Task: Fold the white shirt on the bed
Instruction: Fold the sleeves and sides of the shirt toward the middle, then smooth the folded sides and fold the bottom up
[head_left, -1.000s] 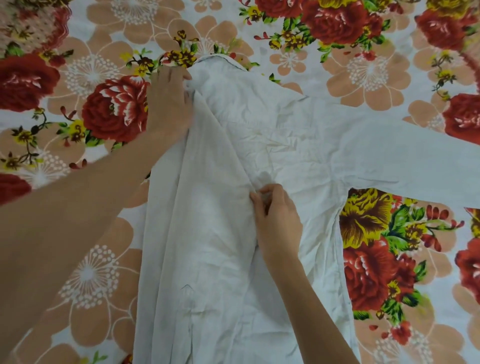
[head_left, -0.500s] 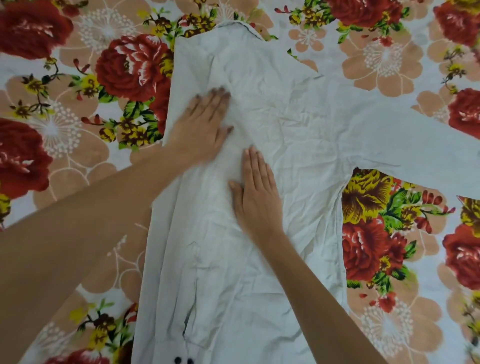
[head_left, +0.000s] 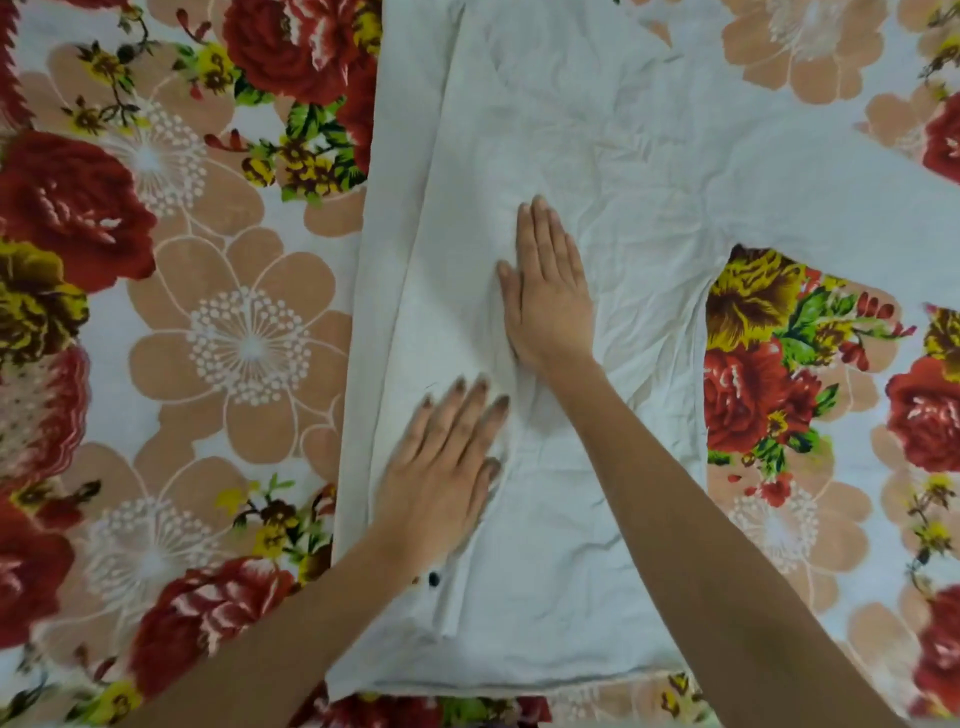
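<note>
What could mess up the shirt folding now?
The white shirt is crinkly, so pressing with the left hand and right hand might set creases in rather than smooth them. The folded-in left side is only lying there and may slip open if the hands lift off quickly. The other sleeve lies spread out across the flowery bedsheet; folding it over unevenly could leave the shirt lopsided.
</note>
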